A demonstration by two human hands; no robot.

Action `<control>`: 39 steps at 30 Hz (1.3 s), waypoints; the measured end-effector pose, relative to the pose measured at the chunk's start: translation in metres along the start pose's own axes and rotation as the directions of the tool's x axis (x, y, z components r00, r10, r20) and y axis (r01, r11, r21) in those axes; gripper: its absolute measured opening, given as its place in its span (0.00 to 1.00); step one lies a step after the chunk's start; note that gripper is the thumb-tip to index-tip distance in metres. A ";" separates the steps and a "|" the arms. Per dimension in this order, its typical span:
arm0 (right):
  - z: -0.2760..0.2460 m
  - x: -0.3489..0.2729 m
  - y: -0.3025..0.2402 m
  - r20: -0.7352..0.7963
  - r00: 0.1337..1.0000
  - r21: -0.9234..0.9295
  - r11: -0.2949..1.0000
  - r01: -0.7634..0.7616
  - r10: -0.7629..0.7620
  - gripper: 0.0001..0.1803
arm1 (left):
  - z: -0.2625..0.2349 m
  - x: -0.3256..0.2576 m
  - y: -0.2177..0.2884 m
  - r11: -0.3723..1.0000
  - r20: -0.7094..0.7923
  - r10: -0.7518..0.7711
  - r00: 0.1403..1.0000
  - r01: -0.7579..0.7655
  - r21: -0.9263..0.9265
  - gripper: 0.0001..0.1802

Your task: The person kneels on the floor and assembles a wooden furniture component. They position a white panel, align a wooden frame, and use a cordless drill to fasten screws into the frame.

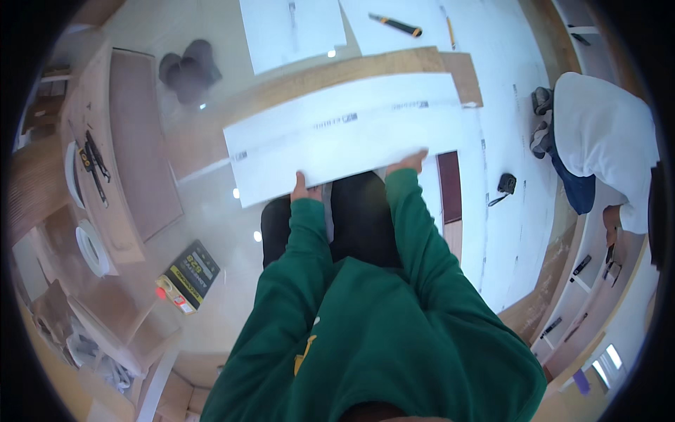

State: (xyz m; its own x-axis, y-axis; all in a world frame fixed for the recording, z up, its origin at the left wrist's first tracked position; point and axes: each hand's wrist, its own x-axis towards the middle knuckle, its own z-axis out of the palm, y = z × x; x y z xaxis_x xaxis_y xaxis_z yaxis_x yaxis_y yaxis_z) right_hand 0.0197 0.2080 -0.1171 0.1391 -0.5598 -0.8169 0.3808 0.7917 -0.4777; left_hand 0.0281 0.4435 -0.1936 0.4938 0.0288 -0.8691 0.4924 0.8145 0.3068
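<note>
A long white sheet or panel (295, 151) with printed marks lies across in front of me, and I hold its near edge with both hands. My left hand (307, 190) has its thumb on top of the panel near its left half, the other fingers mostly hidden beneath. Toward the right end, my right hand (409, 163) grips the same edge, thumb up on the face and fingers largely out of sight. A brown strip of board (365, 65) shows just past the panel's far edge. Under the near edge are my dark-trousered knees (362, 218).
Past the panel, a utility knife (397, 25) and a pencil (450, 32) lie on white sheets (506, 91). A tape measure (506, 184) rests at right, where a person in white (605, 133) bends over. At left are a yellow-black can (188, 278) and a wooden cabinet (133, 141).
</note>
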 end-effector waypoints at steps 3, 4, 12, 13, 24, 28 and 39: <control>-0.022 0.085 0.024 0.049 0.977 -0.467 0.860 0.207 -0.209 0.19 | 0.026 0.014 0.004 0.980 -0.137 -0.133 0.982 0.151 0.129 0.27; -0.017 0.096 0.026 0.028 0.989 -0.536 0.832 0.139 -0.147 0.19 | 0.026 0.022 0.009 0.970 -0.168 -0.144 0.975 0.173 0.172 0.27; 0.000 0.108 0.037 0.014 0.992 -0.745 0.660 0.095 -0.126 0.18 | 0.013 0.069 0.034 0.924 -0.348 -0.025 0.937 0.155 0.350 0.30; 0.001 0.108 0.038 0.019 0.992 -0.738 0.667 0.099 -0.126 0.17 | 0.012 0.072 0.039 0.932 -0.315 -0.033 0.949 0.143 0.333 0.30; 0.023 0.100 0.041 0.065 0.986 -0.893 0.431 0.127 -0.154 0.19 | 0.049 0.084 0.071 0.875 -0.360 0.047 0.932 0.136 0.466 0.29; 0.026 0.099 0.046 0.077 0.992 -0.898 0.426 0.111 -0.095 0.21 | 0.030 0.100 0.080 0.886 -0.353 0.016 0.935 0.151 0.439 0.31; -0.069 0.218 0.027 0.479 0.865 -0.871 -0.040 0.489 0.151 0.30 | 0.044 0.065 0.076 0.802 -0.330 -0.059 0.942 0.242 0.547 0.29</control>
State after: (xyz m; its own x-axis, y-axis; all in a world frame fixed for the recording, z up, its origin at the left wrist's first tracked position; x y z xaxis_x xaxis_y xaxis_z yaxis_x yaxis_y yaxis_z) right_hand -0.0033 0.1238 -0.3307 0.6154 -0.4817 -0.6238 -0.7436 -0.0924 -0.6622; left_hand 0.1295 0.4816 -0.2094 0.1996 0.1704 -0.9650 0.9060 0.3429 0.2480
